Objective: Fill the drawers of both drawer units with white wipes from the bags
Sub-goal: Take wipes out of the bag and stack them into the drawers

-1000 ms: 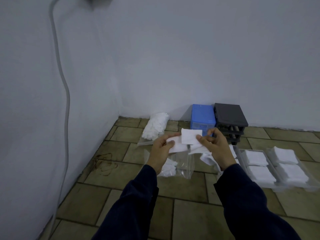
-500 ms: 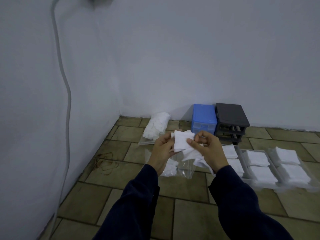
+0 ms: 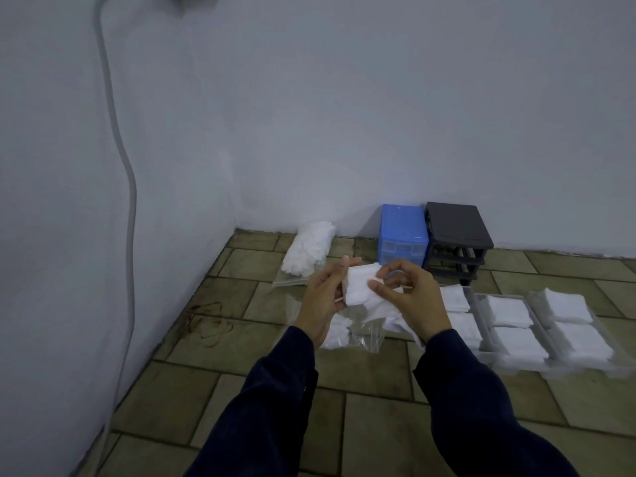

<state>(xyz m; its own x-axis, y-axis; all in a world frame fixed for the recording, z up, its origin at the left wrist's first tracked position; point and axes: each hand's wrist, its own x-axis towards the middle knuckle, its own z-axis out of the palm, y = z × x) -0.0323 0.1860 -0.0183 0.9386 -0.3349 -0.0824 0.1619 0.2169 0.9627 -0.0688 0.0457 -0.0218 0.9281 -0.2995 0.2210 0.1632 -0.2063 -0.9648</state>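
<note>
— What's changed?
— The spread wipes [image 3: 361, 287] are now gathered into one stack, pinched between left hand [image 3: 323, 297] and right hand [image 3: 409, 297], above the open bag [image 3: 358, 333].
— Next?
— Probably a drawer [image 3: 509, 325]; its free space is unclear.

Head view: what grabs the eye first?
Mid-frame, both hands, left hand and right hand, hold a stack of white wipes above a clear bag on the tiled floor. To the right lie clear drawers already packed with wipes. Against the back wall stand a blue unit and a black unit side by side.
</note>
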